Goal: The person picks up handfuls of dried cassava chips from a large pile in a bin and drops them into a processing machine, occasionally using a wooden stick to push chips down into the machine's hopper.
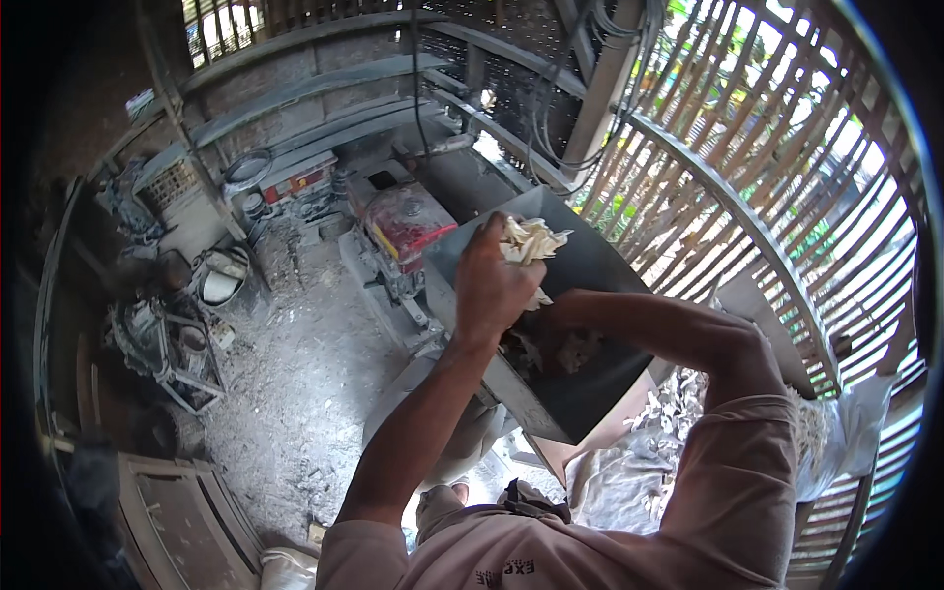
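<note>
My left hand (pixel 494 273) is raised over the near left part of a dark sheet-metal hopper (pixel 590 398), closed around a bunch of pale, dry, curled pieces (pixel 532 240) that look like dried chips or peel. Some of them stick out above the fist and below it. My right hand (pixel 564 313) reaches down inside the hopper, its fingers hidden in shadow; whether it grips anything cannot be seen. More dried pieces (pixel 579 350) lie at the hopper's bottom beside it.
A dusty red engine (pixel 413 228) stands behind the hopper. At right, a heap of dried pieces (pixel 675 413) lies by a sack (pixel 616 479), near a slatted wall (pixel 737 184). A bucket (pixel 221 284) and a metal frame (pixel 195 369) stand left on the powdery floor. Cables (pixel 542 125) hang above.
</note>
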`<state>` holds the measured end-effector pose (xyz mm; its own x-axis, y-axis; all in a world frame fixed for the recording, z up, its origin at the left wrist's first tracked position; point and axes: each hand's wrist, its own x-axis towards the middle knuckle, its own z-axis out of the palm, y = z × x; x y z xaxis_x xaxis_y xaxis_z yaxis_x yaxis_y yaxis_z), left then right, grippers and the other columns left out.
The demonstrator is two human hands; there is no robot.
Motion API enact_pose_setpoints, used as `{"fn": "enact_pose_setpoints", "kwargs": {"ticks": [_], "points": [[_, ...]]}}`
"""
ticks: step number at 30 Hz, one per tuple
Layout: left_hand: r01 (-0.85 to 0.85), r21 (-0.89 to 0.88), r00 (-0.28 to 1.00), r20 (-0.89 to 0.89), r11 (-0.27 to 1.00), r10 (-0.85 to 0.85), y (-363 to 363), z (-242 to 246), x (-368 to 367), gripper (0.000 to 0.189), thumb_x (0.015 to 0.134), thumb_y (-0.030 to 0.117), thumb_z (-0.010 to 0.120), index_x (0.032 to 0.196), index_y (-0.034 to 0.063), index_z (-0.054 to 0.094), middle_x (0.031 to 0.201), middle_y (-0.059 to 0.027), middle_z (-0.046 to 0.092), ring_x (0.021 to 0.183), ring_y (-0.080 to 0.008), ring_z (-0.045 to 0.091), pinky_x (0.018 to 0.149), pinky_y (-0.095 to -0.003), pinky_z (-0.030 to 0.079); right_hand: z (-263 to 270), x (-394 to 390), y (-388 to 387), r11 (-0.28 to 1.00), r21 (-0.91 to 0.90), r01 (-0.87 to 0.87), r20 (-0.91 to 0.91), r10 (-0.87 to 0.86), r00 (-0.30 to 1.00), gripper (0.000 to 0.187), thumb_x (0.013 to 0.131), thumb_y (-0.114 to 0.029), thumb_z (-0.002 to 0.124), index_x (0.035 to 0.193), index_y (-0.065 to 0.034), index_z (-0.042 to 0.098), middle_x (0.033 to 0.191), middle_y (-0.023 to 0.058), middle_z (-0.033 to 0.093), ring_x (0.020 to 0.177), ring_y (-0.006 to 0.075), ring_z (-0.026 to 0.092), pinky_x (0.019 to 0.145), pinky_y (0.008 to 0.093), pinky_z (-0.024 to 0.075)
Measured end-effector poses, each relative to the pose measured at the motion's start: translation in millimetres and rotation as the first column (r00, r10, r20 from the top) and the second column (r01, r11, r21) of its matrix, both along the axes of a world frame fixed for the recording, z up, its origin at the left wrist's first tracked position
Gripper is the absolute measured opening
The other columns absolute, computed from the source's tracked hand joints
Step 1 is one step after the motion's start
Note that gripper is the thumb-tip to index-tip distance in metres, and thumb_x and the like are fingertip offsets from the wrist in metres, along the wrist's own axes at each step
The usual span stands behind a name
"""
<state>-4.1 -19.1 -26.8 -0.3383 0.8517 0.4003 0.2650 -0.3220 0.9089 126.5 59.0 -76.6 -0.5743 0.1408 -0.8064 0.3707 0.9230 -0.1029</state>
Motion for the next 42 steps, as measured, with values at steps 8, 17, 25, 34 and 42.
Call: {"fn": "enact_pose_setpoints", "kwargs": {"ticks": [8, 17, 25, 34, 42], "points": [[0.048, -0.022, 0.996, 0.074, 0.999, -0.046, -3.2, -0.3, -5.4, 0.035, 0.071, 0.007, 0.067, 0.105, 0.0021, 0.059, 0.100, -0.0137, 0.068, 0.091, -0.0265, 0.069, 0.082, -0.0366, 0.052, 98.0, 25.2, -20.6, 0.944, 0.178, 0.278, -0.136, -0.256, 0.957, 0.064, 0.067, -0.042, 0.079, 0.123, -0.0148, 0.064, 0.110, 0.0129, 0.070, 0.106, 0.0309, 0.066, 0.089, 0.0431, 0.0527], [0.089, 0.020, 0.994, -0.068, 0.996, -0.087, 3.0, -8.0, -7.7, 0.030, 0.079, 0.010, 0.067, 0.107, 0.0017, 0.059, 0.100, -0.0150, 0.069, 0.092, -0.0281, 0.069, 0.083, -0.0374, 0.051, 86.9, 78.9, -29.9, 0.682, -0.267, 0.681, -0.838, -0.513, 0.184, 0.042, 0.070, -0.018, 0.073, 0.111, -0.0084, 0.066, 0.096, 0.0174, 0.071, 0.091, 0.0289, 0.070, 0.082, 0.0423, 0.0528], [0.084, -0.144, 0.983, -0.149, 0.986, -0.106, -0.2, 2.0, -0.5, 0.035, 0.081, 0.023, 0.072, 0.109, 0.0030, 0.062, 0.103, -0.0150, 0.072, 0.096, -0.0292, 0.070, 0.083, -0.0380, 0.052, 79.0, 74.5, -52.5, 0.617, -0.110, 0.779, -0.947, -0.304, 0.107, 0.043, 0.084, -0.039, 0.072, 0.109, -0.0051, 0.064, 0.088, 0.0216, 0.069, 0.086, 0.0404, 0.067, 0.075, 0.0475, 0.0522], [0.042, -0.234, 0.932, -0.341, 0.971, -0.123, 0.3, -0.6, -3.7, 0.044, 0.091, 0.037, 0.054, 0.116, 0.0006, 0.059, 0.120, -0.0234, 0.061, 0.113, -0.0411, 0.057, 0.095, -0.0461, 0.044, 69.3, 65.6, -56.4, 0.613, -0.100, 0.784, -0.982, -0.188, 0.022, 0.045, 0.097, -0.040, 0.054, 0.119, -0.0013, 0.045, 0.077, 0.0230, 0.064, 0.079, 0.0451, 0.063, 0.068, 0.0511, 0.0474], [0.109, -0.172, 0.880, -0.442, 0.979, -0.176, -4.0, 6.6, 1.8, 0.030, 0.087, 0.014, 0.058, 0.113, 0.0014, 0.053, 0.114, -0.0205, 0.061, 0.110, -0.0426, 0.056, 0.092, -0.0488, 0.044, 57.1, 71.8, -44.5, 0.778, -0.128, 0.616, -0.987, -0.038, -0.156, 0.036, 0.093, -0.018, 0.060, 0.119, -0.0003, 0.041, 0.083, 0.0231, 0.060, 0.085, 0.0460, 0.061, 0.073, 0.0504, 0.0473]]}}
